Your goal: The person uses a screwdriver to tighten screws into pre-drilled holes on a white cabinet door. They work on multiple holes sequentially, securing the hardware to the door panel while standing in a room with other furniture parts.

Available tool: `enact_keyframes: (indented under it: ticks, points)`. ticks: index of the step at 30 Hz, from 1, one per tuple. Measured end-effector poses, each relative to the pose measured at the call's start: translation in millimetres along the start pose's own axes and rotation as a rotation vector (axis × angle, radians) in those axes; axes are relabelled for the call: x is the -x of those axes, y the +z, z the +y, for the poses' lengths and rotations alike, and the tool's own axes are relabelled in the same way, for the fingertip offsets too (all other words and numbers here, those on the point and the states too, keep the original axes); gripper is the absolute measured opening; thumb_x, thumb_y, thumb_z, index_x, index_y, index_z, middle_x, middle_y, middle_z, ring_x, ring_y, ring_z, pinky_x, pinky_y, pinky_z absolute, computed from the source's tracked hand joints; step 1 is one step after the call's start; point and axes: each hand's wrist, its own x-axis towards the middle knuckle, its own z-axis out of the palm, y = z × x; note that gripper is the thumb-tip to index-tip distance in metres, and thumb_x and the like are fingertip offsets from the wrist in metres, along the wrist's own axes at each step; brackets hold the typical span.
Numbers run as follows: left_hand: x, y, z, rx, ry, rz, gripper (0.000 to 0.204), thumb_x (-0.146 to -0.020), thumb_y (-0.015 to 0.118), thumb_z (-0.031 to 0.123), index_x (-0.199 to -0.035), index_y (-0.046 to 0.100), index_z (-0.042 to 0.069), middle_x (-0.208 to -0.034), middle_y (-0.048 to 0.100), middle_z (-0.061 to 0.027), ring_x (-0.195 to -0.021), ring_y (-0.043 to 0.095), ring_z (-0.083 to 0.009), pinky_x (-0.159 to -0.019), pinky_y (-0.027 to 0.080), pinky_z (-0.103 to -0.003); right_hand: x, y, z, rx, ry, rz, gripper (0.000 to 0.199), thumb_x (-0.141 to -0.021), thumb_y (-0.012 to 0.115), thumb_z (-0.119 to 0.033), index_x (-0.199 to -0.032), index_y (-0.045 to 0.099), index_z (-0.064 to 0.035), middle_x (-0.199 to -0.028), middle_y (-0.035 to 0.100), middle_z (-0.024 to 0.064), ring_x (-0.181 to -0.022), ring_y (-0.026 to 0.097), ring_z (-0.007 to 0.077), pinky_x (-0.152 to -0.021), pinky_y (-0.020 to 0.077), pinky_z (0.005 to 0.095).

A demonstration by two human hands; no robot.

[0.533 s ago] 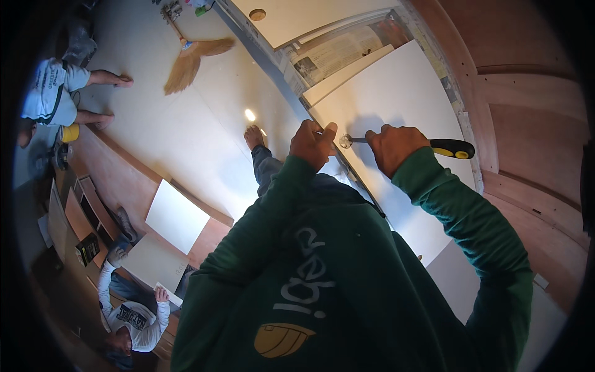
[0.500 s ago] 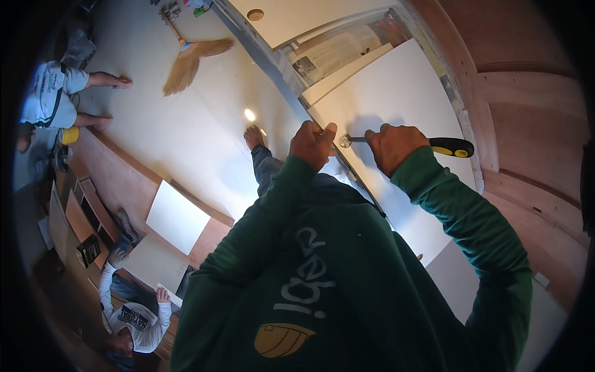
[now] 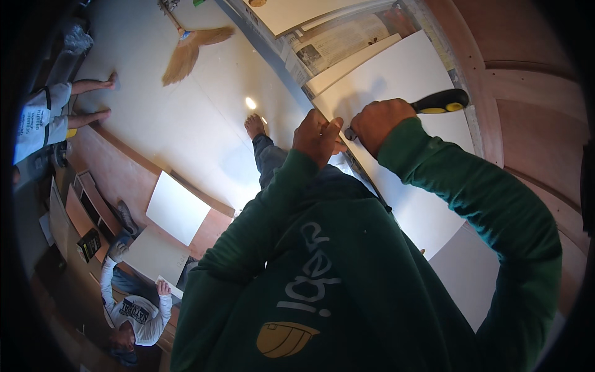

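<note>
A white flat board [image 3: 406, 71] lies in front of me on the bench, its near edge running between my hands. My right hand [image 3: 385, 123] is wrapped round the shaft of a hammer [image 3: 441, 101] with a black and yellow grip. The grip sticks out to the right, and the small metal head shows just left of my knuckles, close to the board's edge. At that edge my left hand [image 3: 317, 137] is closed, thumb against fingers. Whatever may be pinched there is hidden.
Newspaper [image 3: 338, 44] and another pale board lie beyond. Wooden panelling [image 3: 533, 124] rises on the right. A straw broom [image 3: 189, 53] lies on the floor. At lower left a seated person [image 3: 145, 316] handles a pale panel; another person's legs [image 3: 87, 118] show at far left.
My right hand and the hammer have moved up and slightly left, the grip tilting higher. The hammer head now shows less beyond my fist. My left hand stays by the board's edge.
</note>
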Motion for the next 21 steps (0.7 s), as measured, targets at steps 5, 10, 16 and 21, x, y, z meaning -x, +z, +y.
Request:
enact_keyframes:
  ticks: [5, 10, 16, 21]
  points:
    - [-8.7, 5.0, -16.5, 0.033, -0.003, 0.016, 0.039, -0.104, 0.067, 0.030, -0.103, 0.049, -0.004, -0.093, 0.072, -0.0231, -0.081, 0.080, -0.0309, -0.061, 0.061, -0.035, -13.1, 8.9, 0.1, 0.029, -0.237, 0.158, 0.014, -0.093, 0.068, -0.025, -0.088, 0.081, -0.0214, -0.078, 0.076, 0.0027, -0.081, 0.077, 0.0246, -0.073, 0.0586, 0.0418]
    - [-12.4, -10.8, -11.6, -0.021, -0.129, -0.110, 0.047, -0.104, 0.067, 0.040, -0.115, 0.052, -0.003, -0.100, 0.073, -0.0215, -0.079, 0.076, -0.0237, -0.058, 0.059, -0.034, 4.0, -21.5, 11.6, 0.032, -0.040, -0.054, 0.015, -0.091, 0.068, -0.018, -0.088, 0.082, -0.0146, -0.089, 0.079, 0.0075, -0.087, 0.078, 0.0277, -0.077, 0.0608, 0.0422]
    - [-13.9, -23.2, 15.2, -0.086, -0.127, 0.121, 0.053, -0.100, 0.072, 0.046, -0.119, 0.057, 0.000, -0.099, 0.072, -0.0124, -0.077, 0.072, -0.0171, -0.059, 0.057, -0.031, 100.8, 28.4, 31.1, -0.495, 0.397, -0.109, 0.018, -0.100, 0.062, -0.020, -0.107, 0.074, -0.0087, -0.088, 0.076, 0.0145, -0.085, 0.076, 0.0339, -0.075, 0.0592, 0.0440]
    - [-50.0, -64.8, 44.6, -0.552, -0.057, -0.141, 0.046, -0.100, 0.074, 0.043, -0.116, 0.059, 0.002, -0.105, 0.072, -0.0099, -0.082, 0.070, -0.0174, -0.070, 0.057, -0.032, 138.1, 85.2, -18.0, -1.158, 0.563, 0.206, 0.028, -0.108, 0.052, -0.018, -0.124, 0.068, -0.0007, -0.079, 0.068, 0.0130, -0.069, 0.068, 0.0314, -0.072, 0.0581, 0.0428]
